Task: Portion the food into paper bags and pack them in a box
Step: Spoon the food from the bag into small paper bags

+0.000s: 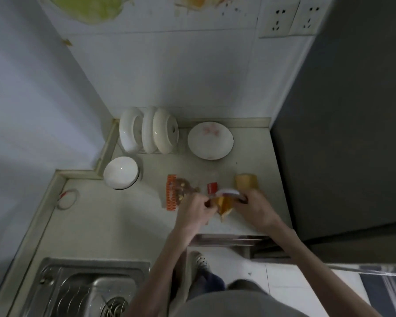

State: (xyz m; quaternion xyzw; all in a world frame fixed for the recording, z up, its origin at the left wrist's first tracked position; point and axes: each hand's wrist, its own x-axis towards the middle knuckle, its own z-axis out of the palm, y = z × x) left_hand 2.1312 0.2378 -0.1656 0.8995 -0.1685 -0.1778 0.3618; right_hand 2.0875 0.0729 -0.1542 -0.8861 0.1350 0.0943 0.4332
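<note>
My left hand and my right hand both grip a small brown paper bag just above the counter, one at each side of its top. Something white with a red edge shows at the bag's mouth; I cannot tell what it is. A clear packet of mixed snack food with an orange patterned strip lies left of my left hand. A second brown paper bag stands behind my right hand. A small red piece sits between the packet and the bags. No box is visible.
White bowls stand on edge in a rack at the back. A white plate and a white bowl sit on the counter. A steel sink is at the lower left. A dark fridge blocks the right.
</note>
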